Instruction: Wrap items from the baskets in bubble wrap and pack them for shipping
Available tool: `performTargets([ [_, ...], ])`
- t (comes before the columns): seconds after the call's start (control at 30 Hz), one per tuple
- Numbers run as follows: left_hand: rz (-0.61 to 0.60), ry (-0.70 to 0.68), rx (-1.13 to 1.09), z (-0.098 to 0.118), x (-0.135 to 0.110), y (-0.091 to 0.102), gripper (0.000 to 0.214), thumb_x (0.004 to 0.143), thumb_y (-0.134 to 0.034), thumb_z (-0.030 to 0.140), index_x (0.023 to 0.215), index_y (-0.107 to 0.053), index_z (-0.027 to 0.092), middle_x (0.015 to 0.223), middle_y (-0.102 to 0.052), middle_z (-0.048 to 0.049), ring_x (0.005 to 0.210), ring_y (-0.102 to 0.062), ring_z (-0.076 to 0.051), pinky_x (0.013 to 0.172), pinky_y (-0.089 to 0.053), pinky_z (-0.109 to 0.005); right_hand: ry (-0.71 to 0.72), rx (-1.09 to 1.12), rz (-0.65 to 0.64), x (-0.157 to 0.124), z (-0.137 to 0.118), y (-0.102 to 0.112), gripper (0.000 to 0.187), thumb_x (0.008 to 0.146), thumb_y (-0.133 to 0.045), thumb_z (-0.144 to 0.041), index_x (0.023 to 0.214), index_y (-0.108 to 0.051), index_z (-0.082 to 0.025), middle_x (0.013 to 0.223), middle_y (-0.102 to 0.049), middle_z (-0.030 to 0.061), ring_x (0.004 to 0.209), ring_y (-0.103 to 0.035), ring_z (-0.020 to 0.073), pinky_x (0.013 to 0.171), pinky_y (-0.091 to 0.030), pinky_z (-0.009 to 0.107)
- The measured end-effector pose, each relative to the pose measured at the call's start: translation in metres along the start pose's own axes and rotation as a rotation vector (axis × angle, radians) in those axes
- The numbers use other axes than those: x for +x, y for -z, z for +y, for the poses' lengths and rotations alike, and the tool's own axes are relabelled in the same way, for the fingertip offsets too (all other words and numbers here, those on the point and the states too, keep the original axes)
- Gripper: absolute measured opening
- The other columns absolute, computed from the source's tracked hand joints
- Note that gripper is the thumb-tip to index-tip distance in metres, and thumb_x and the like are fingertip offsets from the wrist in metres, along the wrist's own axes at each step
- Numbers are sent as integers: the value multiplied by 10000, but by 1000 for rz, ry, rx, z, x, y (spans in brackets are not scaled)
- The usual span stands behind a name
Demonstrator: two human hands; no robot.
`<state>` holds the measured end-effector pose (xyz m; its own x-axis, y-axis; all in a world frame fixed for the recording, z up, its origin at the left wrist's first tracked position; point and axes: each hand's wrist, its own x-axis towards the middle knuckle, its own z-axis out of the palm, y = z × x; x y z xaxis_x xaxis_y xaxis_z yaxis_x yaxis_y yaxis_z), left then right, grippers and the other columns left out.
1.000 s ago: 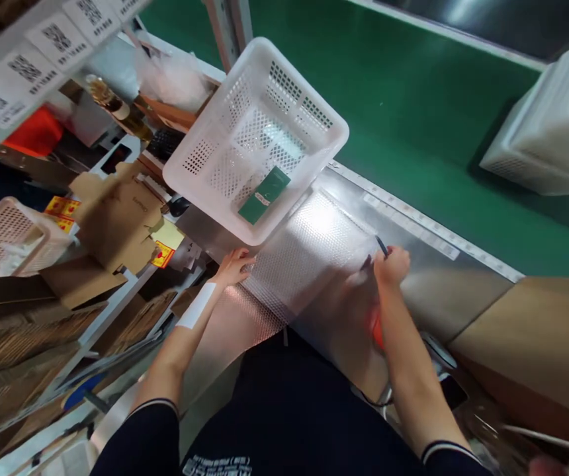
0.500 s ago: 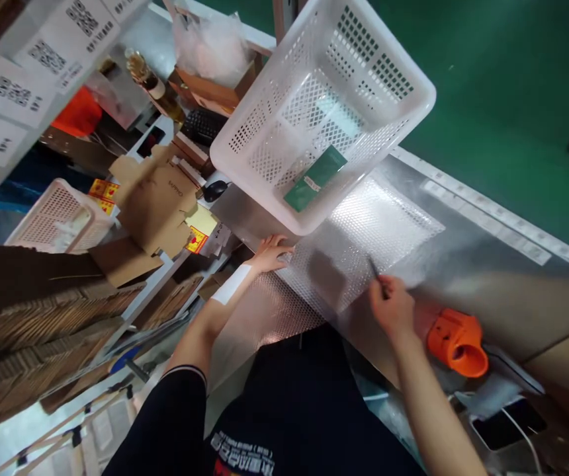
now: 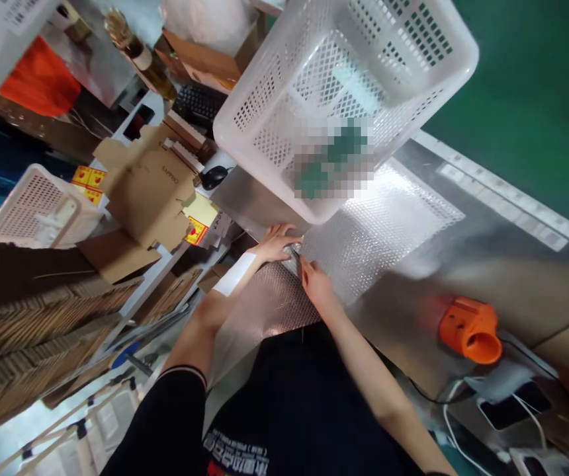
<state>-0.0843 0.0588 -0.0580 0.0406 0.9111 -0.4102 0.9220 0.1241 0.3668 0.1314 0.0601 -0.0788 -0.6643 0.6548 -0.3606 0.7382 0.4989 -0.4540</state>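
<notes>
My left hand (image 3: 277, 244) lies with its fingers spread on the near-left part of the clear bubble wrap (image 3: 364, 254), just in front of the white basket. My right hand (image 3: 315, 281) is closed around a slim dark knife (image 3: 296, 255), whose tip touches or nearly touches the wrap beside my left fingertips. Only a little of the knife shows. The bubble wrap runs from under the basket down to the table's near edge. The white perforated basket (image 3: 309, 210) stands on the table, with a blurred green packet inside.
To the right are an orange scanner-like device (image 3: 470, 329), a phone (image 3: 515, 403) and white cables. On the left stand an open cardboard box (image 3: 145, 192), a computer mouse (image 3: 214, 177), a keyboard (image 3: 198, 102) and a small pink basket (image 3: 31, 205). Flat cartons (image 3: 41, 350) are stacked below.
My right hand has moved left with the knife and is now close to my left hand. My left hand stays about where it was on the wrap. The view has shifted slightly.
</notes>
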Motion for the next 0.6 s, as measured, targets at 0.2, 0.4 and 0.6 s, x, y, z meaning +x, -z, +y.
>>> performTargets([
  [0.2,2,-12,-3,-5,1,-3,613,804,-817,288,1389,-673,399,1629,-384,-58,1453,-370,-363,1179,-335,-509,-21,-28,-41,-2,0,-4,530,1092,-367,-216,1615,-446,-235,1185,-696,120,786,-688,191,730,-510,295],
  [0.4,-23,6,14,-1,1,3,593,807,-822,275,1368,-679,406,1624,-388,-45,1448,-372,-362,1190,-324,-520,-63,-27,-69,-43,32,-19,568,1041,-378,-198,1600,-476,-229,1194,-705,142,791,-702,211,722,-550,302],
  [0.6,-38,21,23,3,0,7,585,805,-831,248,1354,-686,384,1612,-389,-60,1455,-358,-362,1185,-316,-523,-173,-36,-45,-123,90,-46,576,998,-421,-201,1555,-551,-271,1131,-720,124,695,-680,204,621,-562,309],
])
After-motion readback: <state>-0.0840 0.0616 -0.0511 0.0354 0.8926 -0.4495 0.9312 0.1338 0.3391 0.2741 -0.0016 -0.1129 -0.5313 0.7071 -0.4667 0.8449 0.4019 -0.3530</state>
